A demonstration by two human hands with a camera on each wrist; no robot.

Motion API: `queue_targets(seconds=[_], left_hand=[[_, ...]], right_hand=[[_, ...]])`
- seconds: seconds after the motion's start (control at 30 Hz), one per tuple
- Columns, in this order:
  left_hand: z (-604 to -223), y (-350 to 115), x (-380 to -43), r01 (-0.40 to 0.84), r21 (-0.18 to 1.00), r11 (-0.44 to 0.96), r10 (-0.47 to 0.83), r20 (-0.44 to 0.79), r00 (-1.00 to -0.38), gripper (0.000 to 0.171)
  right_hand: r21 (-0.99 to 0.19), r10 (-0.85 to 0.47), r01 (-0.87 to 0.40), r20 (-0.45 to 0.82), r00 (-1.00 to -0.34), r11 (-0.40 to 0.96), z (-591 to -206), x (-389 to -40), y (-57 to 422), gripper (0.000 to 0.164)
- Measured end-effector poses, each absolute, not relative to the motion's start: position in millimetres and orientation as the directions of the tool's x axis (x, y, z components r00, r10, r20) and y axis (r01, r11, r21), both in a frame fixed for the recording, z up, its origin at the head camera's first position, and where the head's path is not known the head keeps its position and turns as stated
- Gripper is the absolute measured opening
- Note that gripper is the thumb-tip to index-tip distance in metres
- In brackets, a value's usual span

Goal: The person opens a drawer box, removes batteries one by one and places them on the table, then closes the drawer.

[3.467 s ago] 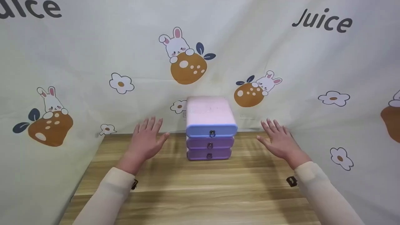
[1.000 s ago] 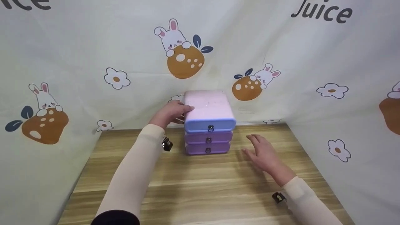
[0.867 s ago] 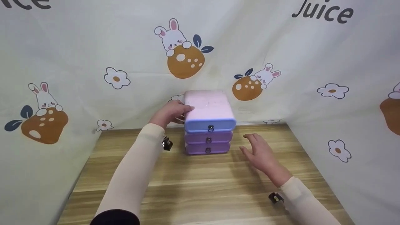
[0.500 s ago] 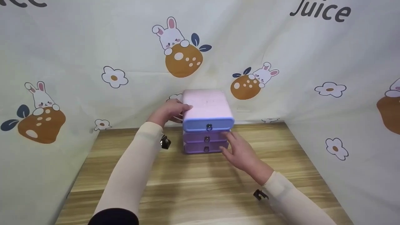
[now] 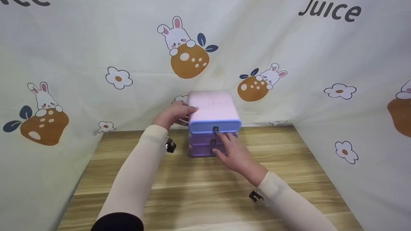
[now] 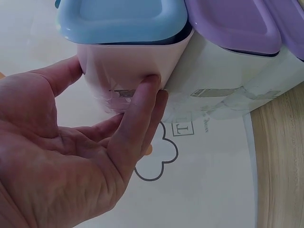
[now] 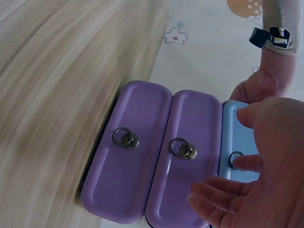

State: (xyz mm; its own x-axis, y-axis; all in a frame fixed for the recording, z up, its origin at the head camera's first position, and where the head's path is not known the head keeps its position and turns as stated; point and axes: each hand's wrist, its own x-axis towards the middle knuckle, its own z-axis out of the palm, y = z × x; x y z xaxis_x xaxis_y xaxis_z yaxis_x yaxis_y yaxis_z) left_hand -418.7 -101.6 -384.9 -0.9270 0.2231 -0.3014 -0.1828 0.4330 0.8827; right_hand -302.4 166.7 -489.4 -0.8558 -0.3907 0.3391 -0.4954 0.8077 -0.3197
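A small three-tier drawer cabinet (image 5: 213,104) stands near the back of the table, with a pink top casing. Its top drawer front (image 5: 200,127) is blue; the middle drawer (image 5: 199,139) and bottom drawer (image 5: 198,150) are purple, and all look closed. My left hand (image 5: 175,114) holds the casing's left side, thumb on top; in the left wrist view the fingers (image 6: 137,109) lie bent against the pink side wall. My right hand (image 5: 239,157) is in front, fingers loosely spread, with the index fingertip at the blue drawer's ring pull (image 7: 233,160).
Wood-grain table (image 5: 192,186) extends in front and to both sides. A pale cloth backdrop (image 5: 141,41) printed with rabbits, fruit and flowers rises behind and at the sides. Ring pulls (image 7: 122,137) hang on the purple drawers too.
My left hand went from above the table's left side to the cabinet and has stayed there. My right hand moved left from the cabinet's right to its front, reaching the blue drawer's ring.
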Motion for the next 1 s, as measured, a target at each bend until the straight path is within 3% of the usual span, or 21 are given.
queue_targets(seconds=[0.57,1.0], left_hand=[[-384,-101,-421,-0.187,0.886,0.424,0.229,-0.305,-0.924,0.059],[-387,-102,-423,-0.2,0.891,0.407,0.234,-0.313,-0.921,0.058]], right_hand=[[-0.324,-0.399,-0.53,0.392,-0.829,0.784,-491,-314,158,0.053],[-0.219,-0.335,-0.515,0.543,-0.77,0.829,-489,-328,148,0.017]])
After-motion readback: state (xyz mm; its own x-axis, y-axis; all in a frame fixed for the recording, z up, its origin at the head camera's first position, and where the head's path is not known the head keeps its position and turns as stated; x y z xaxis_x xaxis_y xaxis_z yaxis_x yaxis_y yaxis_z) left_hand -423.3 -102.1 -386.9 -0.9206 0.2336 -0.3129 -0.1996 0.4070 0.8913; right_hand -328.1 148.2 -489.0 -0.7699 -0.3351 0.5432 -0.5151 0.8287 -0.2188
